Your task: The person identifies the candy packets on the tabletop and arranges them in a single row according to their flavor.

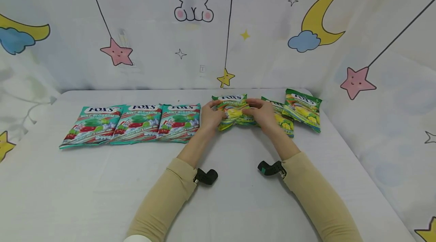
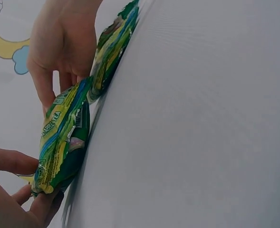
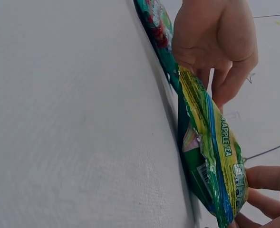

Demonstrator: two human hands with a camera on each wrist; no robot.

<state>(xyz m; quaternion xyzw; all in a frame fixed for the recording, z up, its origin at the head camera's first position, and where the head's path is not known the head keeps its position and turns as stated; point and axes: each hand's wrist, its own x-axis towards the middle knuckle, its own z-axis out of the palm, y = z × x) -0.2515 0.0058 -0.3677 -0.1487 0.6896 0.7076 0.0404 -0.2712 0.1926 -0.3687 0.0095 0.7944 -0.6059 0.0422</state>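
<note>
the left hand [image 1: 211, 117] and right hand [image 1: 265, 115] are pinching the green candy bag [image 1: 233, 112] at its nine and three o'clock edges, near twelve o'clock on the table [image 1: 136, 189], probably handling light, soft and slick, best held by those sides.

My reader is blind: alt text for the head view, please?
A person's left hand and right hand hold a green-yellow plastic bag at a white table; three teal plastic bags lie left, two matching bags right.
</note>
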